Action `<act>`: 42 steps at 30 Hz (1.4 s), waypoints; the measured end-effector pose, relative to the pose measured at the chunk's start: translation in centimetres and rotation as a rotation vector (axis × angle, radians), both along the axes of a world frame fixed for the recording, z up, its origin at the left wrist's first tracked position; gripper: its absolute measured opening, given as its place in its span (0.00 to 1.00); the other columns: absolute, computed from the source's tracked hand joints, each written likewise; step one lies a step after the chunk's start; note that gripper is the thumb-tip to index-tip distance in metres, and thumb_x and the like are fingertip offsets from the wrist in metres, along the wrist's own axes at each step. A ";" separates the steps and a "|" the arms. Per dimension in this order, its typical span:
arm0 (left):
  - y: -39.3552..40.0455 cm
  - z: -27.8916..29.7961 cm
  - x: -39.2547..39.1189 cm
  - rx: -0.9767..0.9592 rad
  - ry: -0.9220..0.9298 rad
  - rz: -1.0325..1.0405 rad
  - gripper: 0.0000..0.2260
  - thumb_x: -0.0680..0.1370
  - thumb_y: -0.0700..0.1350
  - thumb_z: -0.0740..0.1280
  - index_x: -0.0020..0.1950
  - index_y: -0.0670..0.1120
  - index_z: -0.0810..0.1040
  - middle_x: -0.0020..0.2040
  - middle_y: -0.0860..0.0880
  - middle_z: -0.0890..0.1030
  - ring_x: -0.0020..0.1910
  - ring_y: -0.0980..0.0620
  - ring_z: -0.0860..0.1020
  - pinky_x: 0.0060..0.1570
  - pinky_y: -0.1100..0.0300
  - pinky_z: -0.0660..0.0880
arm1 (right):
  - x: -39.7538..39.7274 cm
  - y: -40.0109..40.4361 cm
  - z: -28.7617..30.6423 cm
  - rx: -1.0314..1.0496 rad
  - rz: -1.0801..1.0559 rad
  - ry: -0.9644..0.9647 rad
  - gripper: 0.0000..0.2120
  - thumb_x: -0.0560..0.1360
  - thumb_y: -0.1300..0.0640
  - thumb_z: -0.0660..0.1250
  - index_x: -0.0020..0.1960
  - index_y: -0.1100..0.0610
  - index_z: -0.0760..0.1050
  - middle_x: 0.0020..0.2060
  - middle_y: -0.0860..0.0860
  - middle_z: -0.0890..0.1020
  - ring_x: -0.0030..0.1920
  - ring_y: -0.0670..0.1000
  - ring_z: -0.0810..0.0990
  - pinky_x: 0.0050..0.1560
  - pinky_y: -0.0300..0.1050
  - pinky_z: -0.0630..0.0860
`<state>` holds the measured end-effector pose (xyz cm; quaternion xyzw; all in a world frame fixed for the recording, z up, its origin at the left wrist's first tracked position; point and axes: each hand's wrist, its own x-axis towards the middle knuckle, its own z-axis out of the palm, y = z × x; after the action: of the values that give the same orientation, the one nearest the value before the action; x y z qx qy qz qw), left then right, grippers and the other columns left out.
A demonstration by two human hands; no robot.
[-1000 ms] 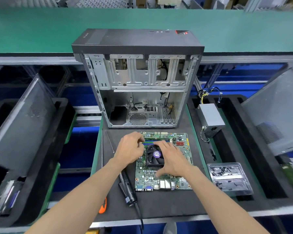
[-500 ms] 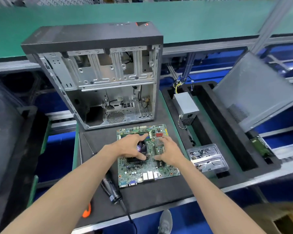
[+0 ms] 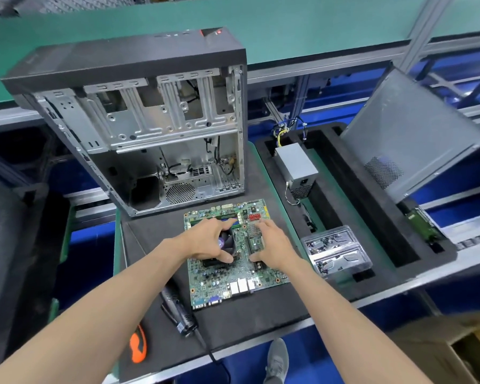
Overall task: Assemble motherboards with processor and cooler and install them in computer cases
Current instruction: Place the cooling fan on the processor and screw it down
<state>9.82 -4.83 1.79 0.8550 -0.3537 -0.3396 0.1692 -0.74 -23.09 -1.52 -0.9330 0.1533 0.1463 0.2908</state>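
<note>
A green motherboard (image 3: 222,284) lies flat on a black mat (image 3: 261,322) in front of the open computer case (image 3: 139,128). A black fan cooler (image 3: 228,242) sits on the board. My left hand (image 3: 205,242) grips the cooler, with the index finger at its far side and the thumb at its near side. Just to the right, my right hand (image 3: 273,245) arches over a small green card (image 3: 257,241) on the board, thumb at the card's near end and fingertips at its far end. The processor is hidden.
An electric screwdriver (image 3: 178,309) and an orange-handled tool (image 3: 137,345) lie left of the board. To the right, a foam tray holds a grey power supply (image 3: 297,167), a clear parts tray (image 3: 336,250) and a leaning side panel (image 3: 405,134). A cardboard box (image 3: 455,353) is at lower right.
My right hand left the cooler and moved right onto the small green card. My left hand moved from the cooler's left edge to grip it. The view swung to the right.
</note>
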 end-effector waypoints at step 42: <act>-0.1 0.7 0.6 0.099 -0.049 -0.135 0.52 0.69 0.52 0.80 0.83 0.49 0.49 0.57 0.45 0.76 0.54 0.48 0.73 0.50 0.57 0.71 | 0.0 0.2 -0.2 -0.034 0.027 0.021 0.47 0.72 0.54 0.79 0.81 0.58 0.55 0.81 0.51 0.56 0.79 0.54 0.59 0.75 0.50 0.62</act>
<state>10.38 -4.90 2.52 0.8446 -0.3974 -0.3462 0.0944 -0.70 -22.87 -1.73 -0.9382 0.1461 0.1574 0.2715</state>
